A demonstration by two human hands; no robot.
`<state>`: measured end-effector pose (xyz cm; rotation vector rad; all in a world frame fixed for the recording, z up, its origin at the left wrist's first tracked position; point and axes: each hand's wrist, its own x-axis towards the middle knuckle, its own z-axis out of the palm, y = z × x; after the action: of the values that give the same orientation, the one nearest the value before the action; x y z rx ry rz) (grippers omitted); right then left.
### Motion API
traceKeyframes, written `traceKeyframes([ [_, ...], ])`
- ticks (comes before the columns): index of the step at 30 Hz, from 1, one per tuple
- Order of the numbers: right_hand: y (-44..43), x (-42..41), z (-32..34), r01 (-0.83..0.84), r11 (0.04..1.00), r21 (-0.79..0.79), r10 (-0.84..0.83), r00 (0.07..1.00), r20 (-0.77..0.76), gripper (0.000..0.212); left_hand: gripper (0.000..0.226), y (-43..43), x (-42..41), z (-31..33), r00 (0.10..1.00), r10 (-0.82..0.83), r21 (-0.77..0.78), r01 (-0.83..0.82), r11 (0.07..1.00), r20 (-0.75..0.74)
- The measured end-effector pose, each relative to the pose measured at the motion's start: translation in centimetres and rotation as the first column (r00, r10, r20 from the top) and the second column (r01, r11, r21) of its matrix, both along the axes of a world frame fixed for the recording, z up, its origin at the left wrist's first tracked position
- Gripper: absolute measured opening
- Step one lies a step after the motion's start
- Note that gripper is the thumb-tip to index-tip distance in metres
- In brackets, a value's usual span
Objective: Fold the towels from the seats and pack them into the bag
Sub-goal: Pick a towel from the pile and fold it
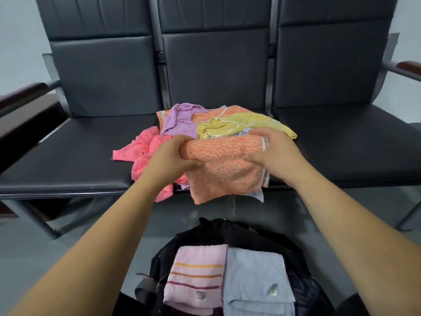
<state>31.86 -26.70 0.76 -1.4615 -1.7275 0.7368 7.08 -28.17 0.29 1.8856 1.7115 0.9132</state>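
An orange speckled towel (pixel 224 169) lies doubled over at the front edge of the middle seat (pixel 214 71) in a row of 3 black padded seats, its lower part hanging past the seat's edge. A person's 2 bare hands hold it by its folded top. The left hand (pixel 169 157) grips the towel's left end, fingers curled over the fold and thumb tucked beneath. The right hand (pixel 275 153) grips the right end by its pale striped border, fingers over the top and thumb pressed on the front face. Behind and beside the towel sits a loose pile. A coral-pink towel (pixel 145 149) is crumpled to the left and spills off the seat's front. A lilac towel (pixel 180 119) lies at the back and a yellow towel (pixel 246 126) with white edging is draped across the right. A corner of pale blue cloth (pixel 258 195) pokes out under the orange towel. More orange speckled cloth shows at the rear of the pile; whether it belongs to the held towel cannot be told. On the grey floor below, an open black bag (pixel 239 233) holds 2 folded towels side by side, touching. A pink striped towel (pixel 196 272) is on the left and a light blue towel (pixel 255 277) on the right. Dark wooden armrests (pixel 22 92) flank the row.
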Motion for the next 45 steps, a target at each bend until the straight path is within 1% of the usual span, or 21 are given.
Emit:
traceKeyframes([
  [1,-0.3,-0.2,0.1,0.014,0.999,0.032,-0.015,1.000,0.026,0.050,0.048,-0.1,0.3,-0.1,1.000,0.007,0.045,-0.006,0.999,-0.026],
  [3,-0.5,-0.2,0.2,0.042,0.996,0.081,-0.041,0.999,-0.018,0.028,0.029,-0.1,0.4,-0.3,1.000,-0.011,0.103,0.009,0.995,0.019],
  [5,-0.5,0.2,0.2,0.051,0.998,0.043,-0.040,0.972,-0.231,0.022,0.015,0.2,0.0,-0.3,0.980,-0.072,0.126,0.048,0.991,0.187],
  [6,-0.4,0.5,0.2,0.023,1.000,-0.003,-0.022,0.919,-0.393,0.023,0.011,0.2,-0.3,-0.2,0.937,-0.111,0.118,0.076,0.990,0.330],
  [8,-0.4,0.7,0.2,-0.103,0.992,-0.071,0.028,0.738,-0.674,0.027,0.016,-0.1,-0.2,0.0,0.792,-0.162,0.086,0.138,0.987,0.589],
  [10,-0.5,0.5,-0.2,-0.190,0.977,-0.097,0.039,0.604,-0.796,0.029,0.023,-0.3,0.4,-0.4,0.711,-0.136,0.041,0.148,0.988,0.690],
  [11,-0.6,0.3,-0.6,-0.197,0.974,-0.116,0.023,0.590,-0.807,0.031,0.022,-0.3,0.8,-1.0,0.728,-0.098,0.020,0.115,0.993,0.678],
  [15,-0.7,0.5,-3.4,-0.071,0.975,-0.209,-0.096,0.717,-0.691,0.031,0.012,-0.3,2.1,-3.6,0.889,0.057,-0.047,-0.040,0.998,0.453],
  [18,-1.2,1.5,-6.8,0.066,0.936,-0.345,-0.270,0.765,-0.585,0.025,0.027,-0.9,4.0,-6.5,0.956,0.071,-0.101,-0.044,0.994,0.284],
  [21,-2.6,2.9,-11.3,0.113,0.843,-0.526,-0.411,0.766,-0.495,0.020,0.040,-2.0,6.1,-10.7,0.984,0.063,-0.251,-0.019,0.968,0.165],
  [25,-4.7,5.4,-16.5,0.210,0.683,-0.699,-0.531,0.800,-0.278,0.020,0.049,-3.8,8.1,-17.0,0.998,0.008,-0.478,0.021,0.878,0.057],
  [28,-6.4,6.8,-20.4,0.246,0.598,-0.763,-0.504,0.856,-0.118,0.028,0.054,-5.3,8.9,-20.7,0.999,-0.043,-0.591,0.032,0.806,-0.005],
  [30,-7.3,7.2,-22.6,0.271,0.568,-0.777,-0.455,0.890,-0.023,0.034,0.055,-6.0,9.3,-22.3,0.997,-0.073,-0.635,0.033,0.772,-0.036],
  [31,-7.7,7.2,-23.3,0.285,0.563,-0.776,-0.431,0.902,0.018,0.031,0.056,-6.3,9.5,-22.9,0.996,-0.085,-0.650,0.040,0.759,-0.037],
  [34,-8.2,6.8,-24.0,0.330,0.552,-0.766,-0.322,0.931,0.169,0.010,0.056,-6.5,9.7,-23.9,0.996,-0.081,-0.706,0.034,0.708,-0.033],
  [37,-7.5,6.9,-23.7,0.356,0.552,-0.754,-0.191,0.934,0.302,0.009,0.054,-6.0,9.3,-24.6,0.989,-0.102,-0.753,-0.013,0.658,-0.106],
  [39,-6.6,7.0,-23.4,0.366,0.601,-0.711,-0.156,0.926,0.344,0.010,0.048,-5.1,9.0,-24.3,0.983,-0.106,-0.729,-0.037,0.684,-0.150],
  [41,-5.8,6.7,-22.4,0.361,0.663,-0.656,-0.141,0.920,0.364,0.004,0.022,-4.0,9.1,-23.7,0.981,-0.119,-0.675,-0.017,0.737,-0.156],
  [42,-5.2,6.4,-22.0,0.351,0.693,-0.630,-0.128,0.920,0.372,0.009,0.016,-3.4,9.2,-22.9,0.981,-0.125,-0.651,0.000,0.759,-0.147],
  [43,-4.7,6.0,-21.4,0.335,0.716,-0.613,-0.117,0.923,0.367,0.015,0.019,-2.9,9.3,-21.9,0.979,-0.136,-0.617,0.014,0.787,-0.151],
  [45,-3.5,4.8,-19.8,0.265,0.763,-0.589,-0.089,0.946,0.311,0.026,0.013,-1.8,9.4,-19.1,0.958,-0.193,-0.523,0.057,0.851,-0.210],
])
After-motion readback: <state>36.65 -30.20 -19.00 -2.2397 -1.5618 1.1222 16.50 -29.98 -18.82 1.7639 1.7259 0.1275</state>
